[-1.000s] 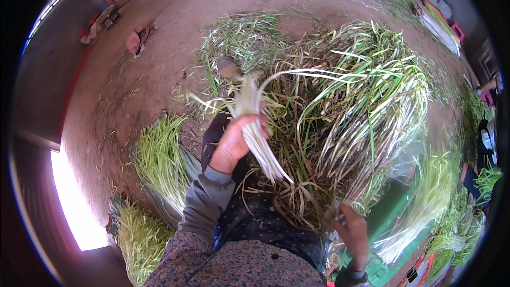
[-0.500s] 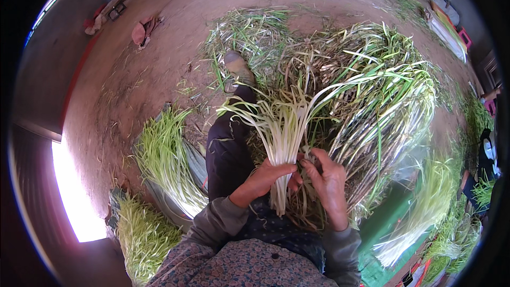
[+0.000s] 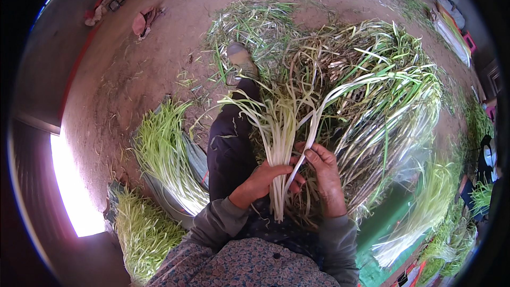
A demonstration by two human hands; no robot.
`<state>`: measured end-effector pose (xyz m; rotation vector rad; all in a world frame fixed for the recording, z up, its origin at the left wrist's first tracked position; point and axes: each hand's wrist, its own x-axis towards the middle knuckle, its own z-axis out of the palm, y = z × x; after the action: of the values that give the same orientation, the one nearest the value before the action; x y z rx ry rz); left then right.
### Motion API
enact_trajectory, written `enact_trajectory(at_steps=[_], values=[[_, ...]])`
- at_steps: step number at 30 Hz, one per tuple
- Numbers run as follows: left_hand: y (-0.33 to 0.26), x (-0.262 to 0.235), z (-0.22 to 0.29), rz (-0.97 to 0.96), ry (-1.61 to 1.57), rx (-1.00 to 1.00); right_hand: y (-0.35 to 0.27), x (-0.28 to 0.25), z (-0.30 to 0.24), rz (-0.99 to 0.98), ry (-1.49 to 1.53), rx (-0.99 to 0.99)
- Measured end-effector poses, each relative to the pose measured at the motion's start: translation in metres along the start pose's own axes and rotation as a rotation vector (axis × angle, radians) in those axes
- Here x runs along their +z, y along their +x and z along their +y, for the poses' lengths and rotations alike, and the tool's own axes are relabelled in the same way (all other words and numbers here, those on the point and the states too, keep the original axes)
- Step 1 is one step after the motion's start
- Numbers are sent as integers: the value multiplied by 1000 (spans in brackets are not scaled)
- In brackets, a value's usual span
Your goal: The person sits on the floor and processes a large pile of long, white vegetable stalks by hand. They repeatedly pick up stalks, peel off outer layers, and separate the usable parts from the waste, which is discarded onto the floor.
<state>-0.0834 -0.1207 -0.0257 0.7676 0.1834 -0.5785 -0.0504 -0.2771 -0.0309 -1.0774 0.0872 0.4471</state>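
While both hands work at lap level, I record the following. The left hand (image 3: pixel 264 177) is clamped around the pale lower ends of a small bunch of stalks (image 3: pixel 280 127), which stands nearly upright over the lap, its white bases hanging below the fist and its green tips fanning toward the dirt floor (image 3: pixel 133 85). The right hand (image 3: pixel 325 172) is closed on one long white stalk (image 3: pixel 340 93) that arches up and away to the right; thumb and fingers pinch it just beside the bunch, touching it.

Finished work, in my judgement, lies at the person's left: two trimmed green bundles (image 3: pixel 162 154) laid on grey sheeting, with a further green heap (image 3: pixel 141 231) near the lower left edge of the floor. More tidy pale-ended bundles (image 3: pixel 425 207) rest at the right.

Remaining work is considerable. A large tangled pile (image 3: pixel 372 74) of uncleaned stalks and dry leaves sits directly ahead, beyond the dark trouser leg (image 3: pixel 231 143) and shoe (image 3: pixel 240 61). I assess the job as partly done, with the bunch in hand still small. I cannot tell whether the stalk is being stripped or added.
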Motion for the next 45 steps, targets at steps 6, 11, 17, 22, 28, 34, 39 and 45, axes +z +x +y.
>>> enact_trajectory(at_steps=[6, 11, 17, 22, 28, 34, 39, 45], values=[[5, -15, -14, 68, 71, -39, 1, -2, 1, -24, -24, 3], [7, -10, -13, 146, 51, -49, -5, -3, 1, 160, -229, -170], [8, -9, -14, 166, 111, -16, -5, 4, 1, 121, -651, -253], [5, -4, -11, 113, 75, -22, -15, 22, -15, 206, -822, -362], [4, -4, -10, 69, 148, -43, -7, 21, -20, 120, -958, -388], [-1, -8, -10, 31, 21, -66, -2, 18, -11, 101, -713, -159], [1, -8, -10, 4, 43, -78, 1, 4, -2, 51, -605, -148], [1, -3, -11, 34, 233, -16, -3, 15, -14, 1, -806, -143]])
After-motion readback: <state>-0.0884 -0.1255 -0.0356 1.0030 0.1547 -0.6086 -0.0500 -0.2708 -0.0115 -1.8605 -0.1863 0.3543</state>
